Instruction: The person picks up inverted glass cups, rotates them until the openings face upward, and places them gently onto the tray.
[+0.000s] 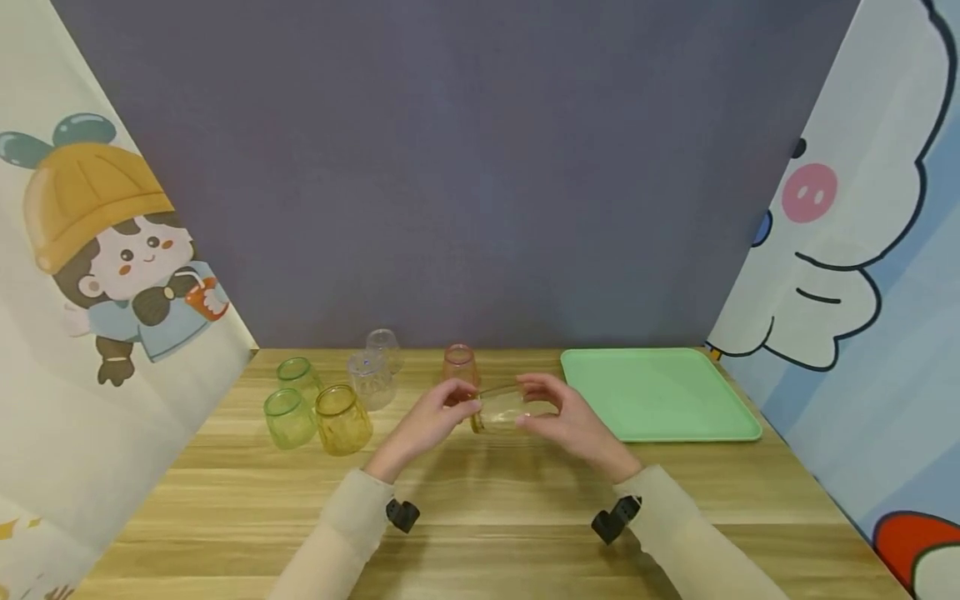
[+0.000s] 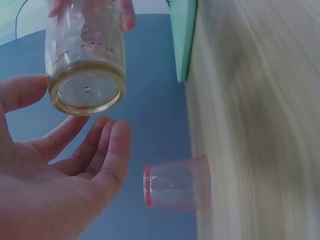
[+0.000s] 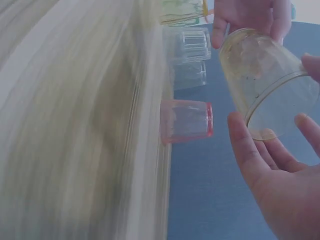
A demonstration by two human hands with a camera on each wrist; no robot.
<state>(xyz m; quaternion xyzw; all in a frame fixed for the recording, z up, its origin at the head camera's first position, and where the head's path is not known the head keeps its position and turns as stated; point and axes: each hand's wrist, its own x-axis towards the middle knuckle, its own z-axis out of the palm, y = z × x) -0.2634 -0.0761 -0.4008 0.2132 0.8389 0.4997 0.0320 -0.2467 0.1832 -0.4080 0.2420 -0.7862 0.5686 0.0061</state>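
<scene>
A pale amber drinking glass (image 1: 501, 409) lies sideways in the air between both hands, above the table. My left hand (image 1: 438, 414) holds its base end, the thumb touching the base edge in the left wrist view and the other fingers curved below the round base. At the rim end, my right hand (image 1: 567, 419) grips the glass with thumb and fingers spread around the open mouth, as the right wrist view shows. Just behind the left fingers stands a pink glass (image 1: 459, 363), upright on the table.
Left on the wooden table (image 1: 465, 550) stand two green glasses (image 1: 290, 419), a yellow glass (image 1: 343, 421) and two clear, faintly purple glasses (image 1: 372, 380). A light green tray (image 1: 660, 396) lies at the back right. A grey panel (image 1: 480, 175) rises behind the table.
</scene>
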